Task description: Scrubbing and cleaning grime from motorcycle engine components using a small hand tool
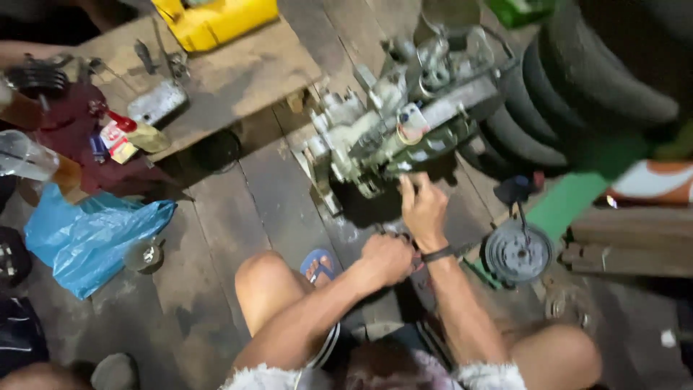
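Bare knees and forearms fill the bottom of the view, person squatting on a dark plank floor point(216, 217). Biggest thing: stack of black tyres point(577, 94) top right, leaning just behind the engine block point(401, 123). Engine block sits on the floor in front of the person, grey cast metal, greasy, lots of brackets and housings sticking out; judged heavy and rigid, slippery with oil, best gripped by the solid casing edges or the flat mounting bar, not the thin hoses or small fittings. Low wooden worktop point(238, 72) top left carries a yellow container point(216, 20), a metal plate, small tools and packets. Blue plastic bag point(90, 235) lies crumpled at left, soft and light. Round metal pulley point(517, 253) rests on the floor right of the arms, near a green post. Blue sandal point(319, 266) shows between the knees. Right hand point(424, 209) reaches up, fingers touching the underside of the engine block, partly open, not clamped on anything clear. Left hand point(388, 258) is fisted just below it, closed around something small; cannot tell what. Hands near each other, not touching.
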